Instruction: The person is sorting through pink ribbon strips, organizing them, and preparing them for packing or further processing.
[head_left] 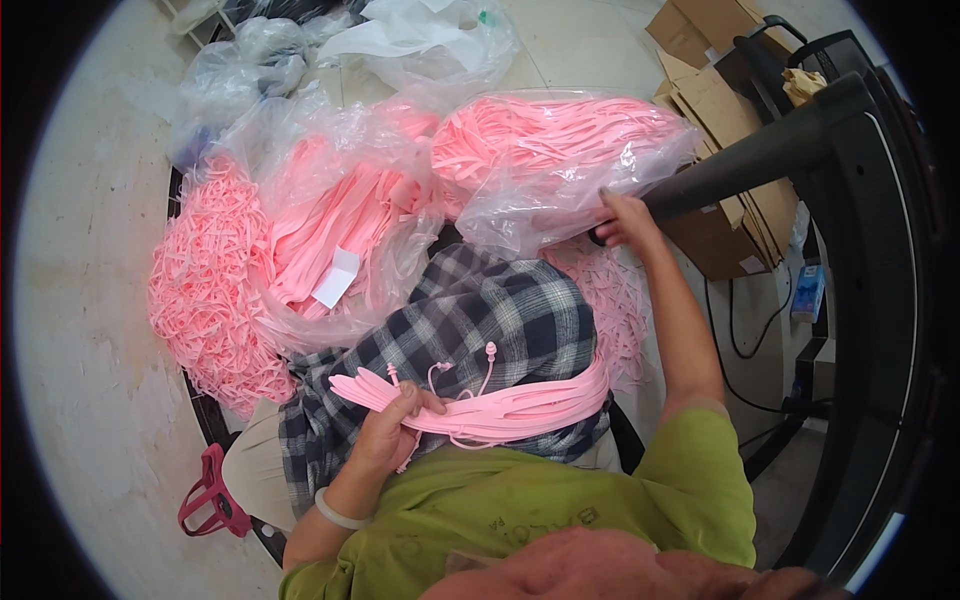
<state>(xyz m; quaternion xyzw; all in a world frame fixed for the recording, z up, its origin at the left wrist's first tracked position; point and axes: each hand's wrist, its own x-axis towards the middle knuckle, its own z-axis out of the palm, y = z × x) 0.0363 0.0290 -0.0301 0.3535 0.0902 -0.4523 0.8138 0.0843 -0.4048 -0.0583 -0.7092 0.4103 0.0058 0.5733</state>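
My left hand is closed round one end of a bundle of long flat pink straps. The bundle lies across my lap, over a dark plaid cloth, and its far end bends over the right side. A few thin pink cords with small knobby ends stick out beside my left fingers. Out to the right, my right hand has its fingers stretched and apart, at the edge of a clear plastic bag full of pink straps. Whether it touches the bag I cannot tell.
A heap of narrow pink strips lies at the left, beside an opened bag of straps with a white paper slip. Cardboard boxes and a thick black frame stand at the right. A pink sandal is at lower left.
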